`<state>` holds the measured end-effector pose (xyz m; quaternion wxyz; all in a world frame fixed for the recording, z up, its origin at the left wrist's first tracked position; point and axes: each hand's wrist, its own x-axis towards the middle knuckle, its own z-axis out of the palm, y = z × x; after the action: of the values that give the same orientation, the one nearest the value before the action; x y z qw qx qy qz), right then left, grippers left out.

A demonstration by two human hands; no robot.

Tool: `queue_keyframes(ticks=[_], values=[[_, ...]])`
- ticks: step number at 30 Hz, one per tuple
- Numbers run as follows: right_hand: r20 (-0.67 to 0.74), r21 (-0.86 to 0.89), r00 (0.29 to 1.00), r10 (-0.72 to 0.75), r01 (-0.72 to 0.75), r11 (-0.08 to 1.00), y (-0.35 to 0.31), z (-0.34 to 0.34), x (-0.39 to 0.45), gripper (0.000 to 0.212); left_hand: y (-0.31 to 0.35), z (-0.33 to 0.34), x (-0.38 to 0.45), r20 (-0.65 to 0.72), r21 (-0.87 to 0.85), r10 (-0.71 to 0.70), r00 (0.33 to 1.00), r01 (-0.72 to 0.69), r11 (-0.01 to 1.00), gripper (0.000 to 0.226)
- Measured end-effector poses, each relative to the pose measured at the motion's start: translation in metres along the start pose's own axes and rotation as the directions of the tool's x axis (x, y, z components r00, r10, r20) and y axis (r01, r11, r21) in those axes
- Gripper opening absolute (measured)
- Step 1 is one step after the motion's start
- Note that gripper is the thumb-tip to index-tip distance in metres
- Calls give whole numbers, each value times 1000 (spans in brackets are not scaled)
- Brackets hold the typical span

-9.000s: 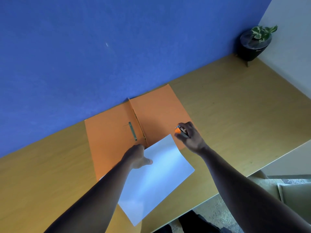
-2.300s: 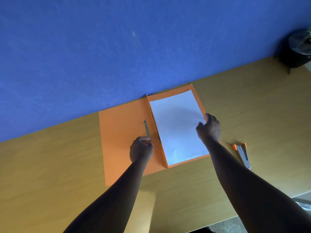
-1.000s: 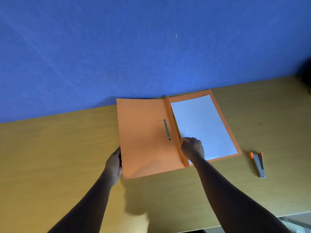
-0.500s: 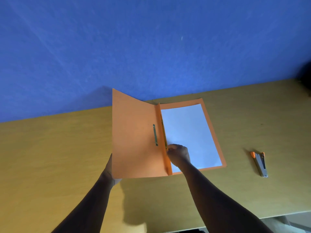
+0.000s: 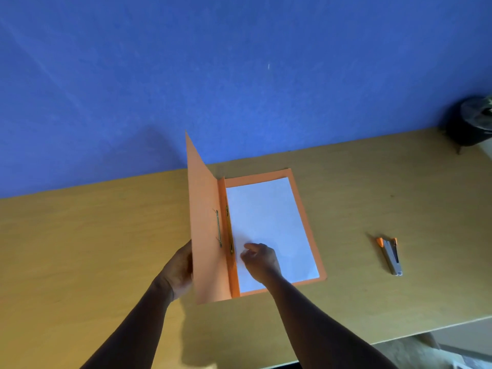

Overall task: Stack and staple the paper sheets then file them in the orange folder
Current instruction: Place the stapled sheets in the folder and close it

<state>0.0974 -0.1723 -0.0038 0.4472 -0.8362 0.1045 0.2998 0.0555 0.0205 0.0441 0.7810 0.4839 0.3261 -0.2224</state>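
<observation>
Left hand (image 5: 179,270) grips outer edge of orange folder (image 5: 206,235) cover, cover raised near upright. Right hand (image 5: 259,261), fingers loosely curled, holding nothing, rests on paper sheets (image 5: 269,222) lying inside folder on wooden desk (image 5: 93,249). Stapler (image 5: 390,255) well apart, right.

Blue wall (image 5: 239,75) behind wooden desk (image 5: 80,249)

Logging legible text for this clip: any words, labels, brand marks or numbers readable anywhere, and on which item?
None can be read.
Orange folder: plain card, no print visible.
Paper sheets: blank white top face.
Stapler: any marking is too small to make out.
Black plant pot: dark and cut off at the frame edge, nothing legible.
Blue wall and wooden desk: no signs or labels.
</observation>
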Motion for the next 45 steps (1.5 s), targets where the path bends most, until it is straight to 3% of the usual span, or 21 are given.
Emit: queue_keyframes(ticks=[2, 6, 10, 14, 17, 19, 22, 25, 28, 34, 38, 41, 45], values=[[-78, 48, 997, -4, 7, 999, 5, -16, 2, 31, 0, 5, 3, 19, 33, -3, 1000, 3, 999, 24], [-221, 144, 974, 54, -22, 989, 17, -49, 12, 25, -2, 18, 11, 23, 80, -42, 999, 40, 996, 36], [-400, 21, 915, 46, -41, 999, 33, -74, 19, 27, -7, 30, 14, 22, 132, -53, 998, 50, 990, 35], [-490, -13, 869, 74, -92, 996, 49, -95, 22, 39, -10, 38, 17, -1, 176, -55, 998, 55, 983, 29], [-472, 67, 874, 110, -89, 994, 55, -108, 22, 54, -13, 42, 18, -55, 238, -56, 997, 68, 969, 33], [-414, 256, 891, 186, -82, 963, 54, -115, 22, 62, -16, 44, 20, -143, 250, -30, 989, 65, 966, 32], [-257, 520, 914, 315, -144, 842, 50, -128, 21, 71, -21, 45, 25, -263, 294, 101, 959, -20, 956, 9], [-225, 381, 926, 305, -204, 902, 47, -137, 18, 78, -28, 44, 31, -364, 363, 203, 909, -63, 930, 15], [-247, 238, 934, 260, -201, 950, 44, -139, 19, 77, -32, 46, 33, -357, 442, 246, 901, -69, 894, 12], [-335, 413, 851, 404, -252, 875, 48, -142, 24, 75, -36, 53, 37, -385, 521, 227, 895, 8, 854, 20], [-416, 170, 831, 368, -327, 930, 52, -139, 27, 82, -37, 57, 36, -391, 646, 240, 888, 79, 759, 9], [-450, -44, 857, 252, -302, 952, 54, -133, 25, 56, -40, 56, 36, -405, 721, 240, 882, 147, 677, 6], [-460, -101, 869, 183, -255, 962, 49, -120, 19, 32, -42, 55, 39, -417, 755, 244, 876, 184, 629, 8]])
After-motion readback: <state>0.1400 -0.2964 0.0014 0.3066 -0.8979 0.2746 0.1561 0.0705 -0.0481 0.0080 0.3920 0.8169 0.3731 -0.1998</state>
